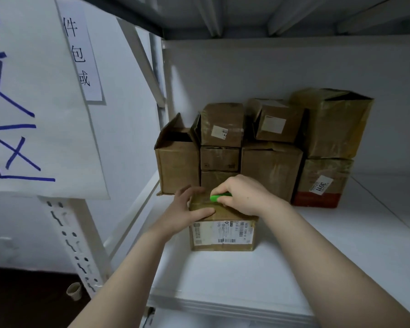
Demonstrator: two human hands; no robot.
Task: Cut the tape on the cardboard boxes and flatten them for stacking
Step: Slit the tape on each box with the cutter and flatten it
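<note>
A small taped cardboard box [223, 235] with a white shipping label on its near side stands on the white shelf [282, 268]. My left hand [187, 209] lies on the box's top left corner, thumb flat along the top and fingers over the left edge. My right hand [242, 195] grips a green cutter [219, 197], whose tip rests on the box's top. The blade is hidden.
Several brown cardboard boxes [270, 166] are stacked against the back wall, one at the left with open flaps [175, 147]. A white upright post with slots [76, 245] and paper signs [33, 102] stand at the left. A paper cup [74, 291] sits on the floor.
</note>
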